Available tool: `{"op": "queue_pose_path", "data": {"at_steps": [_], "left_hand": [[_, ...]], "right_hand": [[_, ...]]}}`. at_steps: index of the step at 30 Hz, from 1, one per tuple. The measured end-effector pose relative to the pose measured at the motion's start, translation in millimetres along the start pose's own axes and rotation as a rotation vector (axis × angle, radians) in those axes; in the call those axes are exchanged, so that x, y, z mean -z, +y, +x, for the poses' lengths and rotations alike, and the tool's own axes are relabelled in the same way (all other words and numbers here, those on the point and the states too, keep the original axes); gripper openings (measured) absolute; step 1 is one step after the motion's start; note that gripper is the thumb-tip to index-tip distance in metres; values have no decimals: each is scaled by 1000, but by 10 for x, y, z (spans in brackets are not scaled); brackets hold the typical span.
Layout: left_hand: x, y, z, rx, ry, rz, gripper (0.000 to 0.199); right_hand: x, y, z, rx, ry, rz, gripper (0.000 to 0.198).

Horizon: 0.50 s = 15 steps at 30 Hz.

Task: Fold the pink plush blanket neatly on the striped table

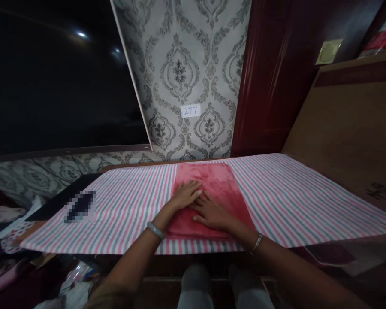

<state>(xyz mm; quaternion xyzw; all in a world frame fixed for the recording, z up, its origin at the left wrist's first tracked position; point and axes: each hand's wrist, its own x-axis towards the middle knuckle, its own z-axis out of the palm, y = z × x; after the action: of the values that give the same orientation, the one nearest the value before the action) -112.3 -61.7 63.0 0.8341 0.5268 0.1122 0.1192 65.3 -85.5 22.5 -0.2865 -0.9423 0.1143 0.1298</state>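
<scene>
A folded red, plush-looking cloth (217,174) lies on a striped cloth (128,206) of pink, grey and white that covers the table. Both palms rest on the red cloth near its middle. My left hand (187,194) is flat with its fingers pointing to the right. Just beside it, my right hand (210,211) lies flat too, fingers towards the left, with the fingertips of the two hands close together. Neither hand grips anything. A bracelet is on each wrist.
A large dark television screen (61,77) stands at the left, behind the table. On the right is a big cardboard box (350,141). A paper label reading 277 (190,110) is on the patterned wall. Clothes and plastic bags (79,274) are piled at lower left.
</scene>
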Motion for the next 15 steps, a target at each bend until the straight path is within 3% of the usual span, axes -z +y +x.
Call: {"op": "queue_pose_path", "data": {"at_steps": [2, 6, 15], "left_hand": [[-7, -102, 276, -5, -74, 44, 52], [-80, -321, 676, -13, -56, 117, 54], [-91, -724, 1177, -26, -57, 211, 61]], "right_hand": [[10, 1, -12, -18, -1, 16, 64], [-4, -9, -40, -35, -29, 26, 63], [27, 4, -73, 32, -59, 116, 59]]}}
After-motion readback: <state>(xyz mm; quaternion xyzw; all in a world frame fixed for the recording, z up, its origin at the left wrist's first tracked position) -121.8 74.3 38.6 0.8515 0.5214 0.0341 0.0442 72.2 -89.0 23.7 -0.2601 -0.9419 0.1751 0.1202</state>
